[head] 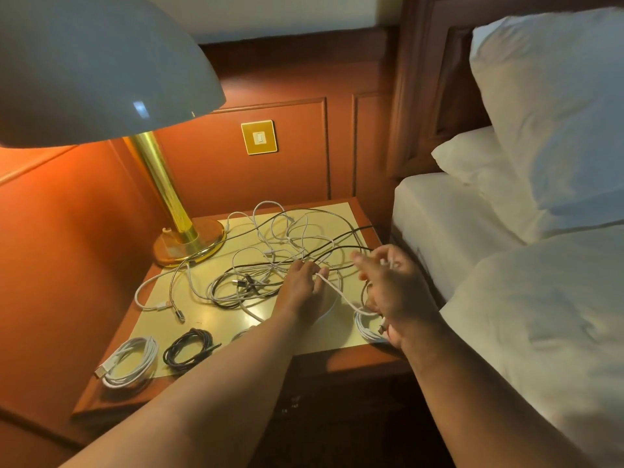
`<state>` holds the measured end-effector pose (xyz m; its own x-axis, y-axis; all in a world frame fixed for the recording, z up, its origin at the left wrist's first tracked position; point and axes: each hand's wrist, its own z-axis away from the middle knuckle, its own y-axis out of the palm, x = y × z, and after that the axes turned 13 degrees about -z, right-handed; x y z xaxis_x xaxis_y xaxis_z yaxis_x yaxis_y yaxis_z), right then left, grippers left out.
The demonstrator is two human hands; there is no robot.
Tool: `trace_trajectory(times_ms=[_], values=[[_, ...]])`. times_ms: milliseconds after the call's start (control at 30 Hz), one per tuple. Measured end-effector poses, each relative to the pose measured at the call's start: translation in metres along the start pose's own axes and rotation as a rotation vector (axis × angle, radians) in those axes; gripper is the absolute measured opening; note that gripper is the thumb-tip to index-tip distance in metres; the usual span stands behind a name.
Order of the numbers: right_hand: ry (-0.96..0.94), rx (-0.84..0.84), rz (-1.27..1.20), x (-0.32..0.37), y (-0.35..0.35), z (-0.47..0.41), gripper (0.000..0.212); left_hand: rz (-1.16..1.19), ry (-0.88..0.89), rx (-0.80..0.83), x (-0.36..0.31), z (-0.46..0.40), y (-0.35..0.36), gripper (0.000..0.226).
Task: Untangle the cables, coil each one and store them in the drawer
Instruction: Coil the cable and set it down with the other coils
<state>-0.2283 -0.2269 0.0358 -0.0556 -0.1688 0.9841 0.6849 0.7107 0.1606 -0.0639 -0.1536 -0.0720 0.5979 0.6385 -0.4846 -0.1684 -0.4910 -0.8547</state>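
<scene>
- 2 bare hands over the nightstand [344, 211], both on 1 white cable [339, 293].
- Left hand [302, 287] reaches into the tangled cables [270, 255]; its fingertips pinch the white cable, the rest of the fingers loosely curled and pointing at the pile.
- Right hand [395, 292] sits near the nightstand's right front corner, back of hand to camera. Lower fingers curl round a partly wound white coil [366, 324] with a plug end showing at the palm; upper fingers and thumb spread, blurred, so exact finger contact up there cannot be told.
- White cable runs taut from the left fingertips down to the right hand's coil.
- Tangle covers the middle and back of the top: white and black strands looped over each other, several plug ends in the centre, 1 silvery lead [158, 300] trailing to the left front.
- 2 finished coils lie at the front left edge: white coiled cable [130, 361] and black coiled cable [189, 347], just beside each other, apart from the tangle.
- Left forearm crosses the front of the top and hides part of it.
- Brass lamp [175, 228] stands at the back left corner, base touching the outer loops; its shade [94, 62] blocks the upper left view.
- Wall switch [259, 137] on the wood panel behind.
- Bed [449, 224] with white pillows [553, 106] just right of the nightstand.
- Drawer front below the top is dark, cannot tell if open.
</scene>
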Motion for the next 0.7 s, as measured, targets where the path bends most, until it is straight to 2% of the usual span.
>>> trace_trajectory(times_ms=[33, 133, 233, 433, 600, 700], values=[[0.015, 0.055, 0.128, -0.002, -0.001, 0.001, 0.024, 0.006, 0.003, -0.008, 0.000, 0.001, 0.000, 0.033], [0.124, 0.212, 0.536, -0.008, -0.002, 0.002, 0.039, -0.034, 0.046, -0.025, -0.002, 0.005, 0.000, 0.036], [0.183, 0.249, 0.722, -0.015, 0.000, 0.002, 0.031, -0.148, 0.108, -0.024, -0.005, 0.009, 0.000, 0.044], [-0.134, 0.046, 0.570, -0.020, -0.003, -0.005, 0.022, -0.189, 0.140, -0.109, -0.005, 0.011, 0.000, 0.036], [-0.211, 0.034, 0.197, -0.029, 0.004, -0.004, 0.032, -0.144, 0.148, -0.116, -0.007, 0.013, -0.002, 0.034], [-0.166, -0.015, -0.028, -0.025, 0.006, -0.002, 0.034, -0.105, 0.135, -0.112, -0.007, 0.014, -0.003, 0.035]])
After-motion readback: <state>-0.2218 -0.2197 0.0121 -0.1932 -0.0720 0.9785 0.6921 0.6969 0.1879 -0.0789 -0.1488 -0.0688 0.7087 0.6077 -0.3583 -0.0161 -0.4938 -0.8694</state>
